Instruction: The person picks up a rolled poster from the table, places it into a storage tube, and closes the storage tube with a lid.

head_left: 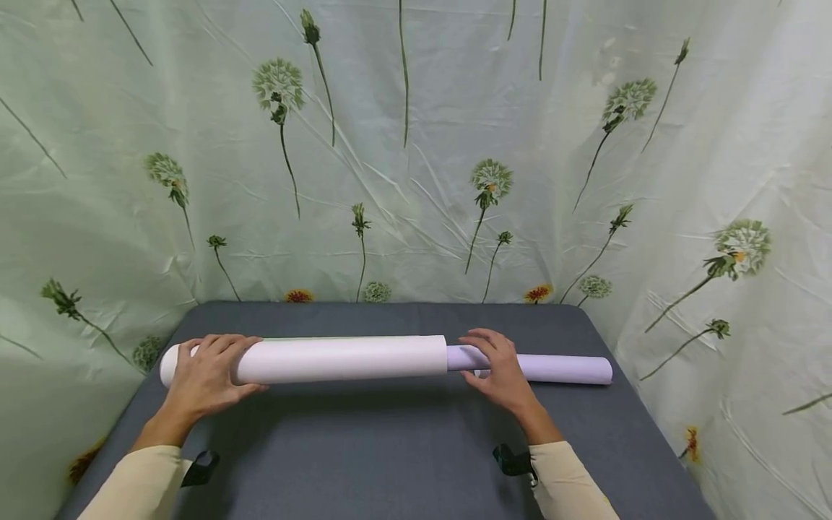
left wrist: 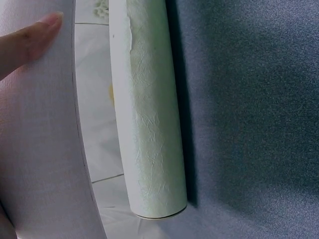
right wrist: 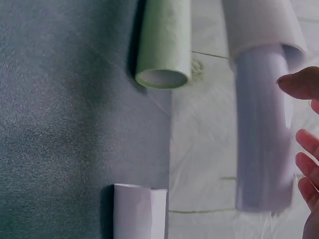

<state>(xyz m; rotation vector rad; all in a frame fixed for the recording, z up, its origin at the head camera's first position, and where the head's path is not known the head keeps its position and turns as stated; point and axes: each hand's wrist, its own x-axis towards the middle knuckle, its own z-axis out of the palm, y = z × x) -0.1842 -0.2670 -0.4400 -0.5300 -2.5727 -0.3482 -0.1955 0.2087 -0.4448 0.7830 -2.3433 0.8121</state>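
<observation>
My left hand (head_left: 208, 375) grips a thick white roll (head_left: 351, 358) near its left end, holding it level above the table. From the roll's right end sticks a thinner pale paper roll (head_left: 458, 358), partly inside it. Around that thinner roll curves my right hand (head_left: 503, 375), thumb and fingers spread apart. In the right wrist view the thumb tip (right wrist: 289, 84) is right at the paper roll (right wrist: 261, 134), while the other fingers (right wrist: 309, 142) stand off its side.
A second thin white paper roll (head_left: 572, 369) lies on the grey cloth-covered table (head_left: 364, 448) at the right. Both wrist views show a hollow greenish-white tube (right wrist: 164, 45) on the table, behind the thick roll. A flower-printed curtain (head_left: 416, 144) hangs at the back and sides.
</observation>
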